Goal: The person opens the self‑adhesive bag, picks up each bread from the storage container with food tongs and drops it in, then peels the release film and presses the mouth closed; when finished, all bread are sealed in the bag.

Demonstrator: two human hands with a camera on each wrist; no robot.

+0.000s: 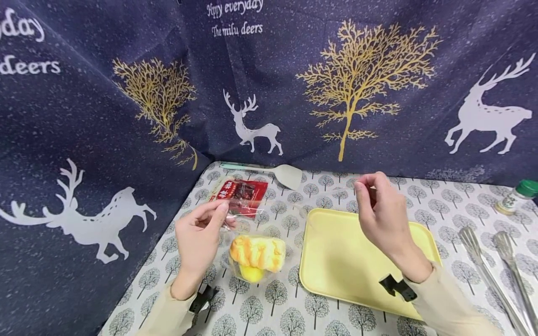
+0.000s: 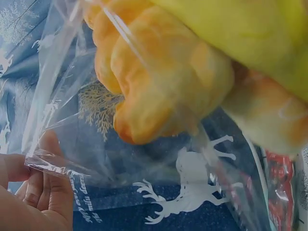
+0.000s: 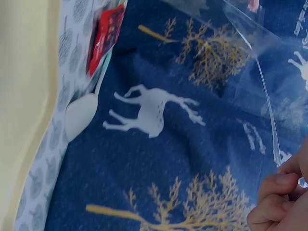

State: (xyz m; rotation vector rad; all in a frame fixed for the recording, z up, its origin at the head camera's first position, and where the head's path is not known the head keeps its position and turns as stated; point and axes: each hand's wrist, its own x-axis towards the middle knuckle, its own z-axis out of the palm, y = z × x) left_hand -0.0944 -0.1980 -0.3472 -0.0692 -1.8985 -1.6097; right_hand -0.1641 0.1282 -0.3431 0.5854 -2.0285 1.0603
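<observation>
A clear plastic bag (image 1: 245,211) hangs from my left hand (image 1: 201,231), whose thumb and fingers pinch its top edge. Inside it are a golden-brown bread roll (image 1: 258,252) and a smooth yellow thing (image 1: 252,273) beneath, which looks like a lemon. The left wrist view shows the bread (image 2: 159,72) close up through the film. Raised over the tray, my right hand (image 1: 384,214) pinches a thin stretched strip of the clear plastic (image 3: 269,106), which runs taut from its fingertips toward the bag.
A yellow tray (image 1: 344,261) lies under my right hand. Behind the bag are a red packet (image 1: 258,187) and a pale spatula (image 1: 287,176). At the right lie two metal utensils (image 1: 483,266), with a green-capped bottle (image 1: 514,198) behind them. Dark cloth walls (image 1: 277,84) close off the back and left.
</observation>
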